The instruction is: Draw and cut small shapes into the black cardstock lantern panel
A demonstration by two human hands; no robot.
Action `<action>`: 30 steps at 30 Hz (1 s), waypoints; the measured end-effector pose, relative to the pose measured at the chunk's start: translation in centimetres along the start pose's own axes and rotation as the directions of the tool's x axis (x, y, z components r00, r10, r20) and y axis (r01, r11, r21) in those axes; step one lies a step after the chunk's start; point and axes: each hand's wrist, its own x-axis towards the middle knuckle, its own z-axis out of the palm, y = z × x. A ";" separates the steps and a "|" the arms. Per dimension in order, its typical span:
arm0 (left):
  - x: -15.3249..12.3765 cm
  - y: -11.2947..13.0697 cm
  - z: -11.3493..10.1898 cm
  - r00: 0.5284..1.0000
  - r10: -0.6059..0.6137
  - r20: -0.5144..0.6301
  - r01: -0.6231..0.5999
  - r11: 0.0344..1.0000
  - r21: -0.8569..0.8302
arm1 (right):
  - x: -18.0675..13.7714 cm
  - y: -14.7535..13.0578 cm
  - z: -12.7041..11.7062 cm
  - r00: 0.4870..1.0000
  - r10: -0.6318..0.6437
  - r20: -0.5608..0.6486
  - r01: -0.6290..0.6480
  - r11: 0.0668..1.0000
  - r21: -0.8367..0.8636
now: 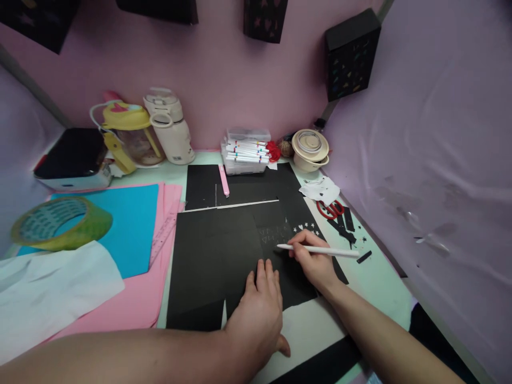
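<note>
My right hand pinches a slim white pen, its tip touching or just above a sheet of black paper. Faint outlined shapes, some like triangles, are drawn on the paper left of the tip. My left hand lies flat on the lower part of the black paper, fingers stretched forward, holding nothing. Above the right hand, small white stars and a heart show on the black surface. Farther back, a pink craft knife rests on more black paper.
Red-handled scissors and black paper scraps lie at the right. A clear box of white markers stands at the back. Left are a tape roll, blue sheet, pink sheets, and bottles. Black boxes hang above.
</note>
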 end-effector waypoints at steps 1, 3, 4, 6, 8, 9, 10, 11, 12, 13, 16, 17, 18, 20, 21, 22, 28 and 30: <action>0.0 0.0 0.0 1.000 0.002 -0.001 -0.002 1.000 0.000 | 0.1 -0.2 0.3 0.999 0.003 0.035 -0.002 0.999 -0.038; -0.1 0.0 0.1 1.000 0.000 -0.005 0.000 1.000 -0.001 | 0.3 -0.6 0.8 0.997 -0.006 0.073 0.012 0.996 -0.089; -0.1 0.0 0.1 1.000 0.000 -0.007 0.000 1.000 -0.002 | 0.3 -0.6 1.0 0.997 -0.014 0.078 0.021 0.995 -0.098; -0.1 0.0 0.1 1.000 -0.002 -0.013 0.002 1.000 -0.003 | 0.4 -0.7 1.2 0.997 -0.026 0.079 0.034 0.994 -0.105; -0.1 0.0 0.1 1.000 0.000 -0.015 0.000 1.000 -0.002 | 0.4 -0.6 1.3 0.996 -0.033 0.078 0.042 0.993 -0.112; -0.1 0.0 0.1 1.000 0.003 -0.015 -0.003 1.000 -0.001 | 0.4 -0.5 1.2 0.996 -0.037 0.080 0.046 0.992 -0.114; -0.1 0.0 0.1 1.000 0.005 -0.016 -0.005 1.000 0.000 | 0.4 -0.5 1.2 0.996 -0.042 0.084 0.051 0.992 -0.113; 0.0 0.0 0.1 1.000 0.006 -0.017 -0.006 1.000 0.000 | 0.3 -0.4 1.2 0.995 -0.046 0.090 0.055 0.992 -0.110; 0.0 0.0 0.2 1.000 0.008 -0.019 -0.008 1.000 0.000 | 0.3 -0.4 1.2 0.994 -0.049 0.096 0.059 0.993 -0.106; 0.0 0.0 0.2 1.000 0.009 -0.020 -0.009 1.000 0.000 | 0.3 -0.4 1.2 0.994 -0.050 0.102 0.060 0.993 -0.104; 0.0 0.0 0.2 1.000 0.013 -0.021 -0.013 1.000 0.000 | 0.2 -0.3 1.3 0.993 -0.044 0.109 0.055 0.994 -0.096; 0.0 -0.1 0.2 1.000 0.013 -0.023 -0.013 1.000 0.002 | 0.2 -0.3 1.3 0.993 -0.040 0.112 0.051 0.994 -0.093; -0.1 -0.1 0.3 1.000 0.012 -0.026 -0.012 1.000 0.005 | 0.2 -0.3 1.3 0.993 -0.036 0.114 0.047 0.995 -0.090; -0.1 -0.1 0.3 0.999 0.010 -0.033 -0.010 1.000 0.009 | 0.2 -0.3 1.3 0.992 -0.029 0.125 0.040 0.996 -0.083; -0.1 0.0 0.3 0.999 0.011 -0.035 -0.010 1.000 0.009 | 0.2 -0.3 1.4 0.991 -0.027 0.132 0.038 0.996 -0.082; -0.1 0.0 0.3 0.999 0.012 -0.036 -0.012 1.000 0.008 | 0.2 -0.3 1.4 0.990 -0.027 0.136 0.038 0.996 -0.082; -0.1 0.0 0.1 1.000 0.012 -0.023 -0.012 1.000 -0.004 | 0.1 -0.1 1.4 0.987 -0.050 0.155 0.068 0.991 -0.114; -0.1 0.0 0.1 1.000 0.013 -0.024 -0.013 1.000 0.001 | 0.1 -0.1 1.4 0.986 -0.064 0.151 0.082 0.990 -0.116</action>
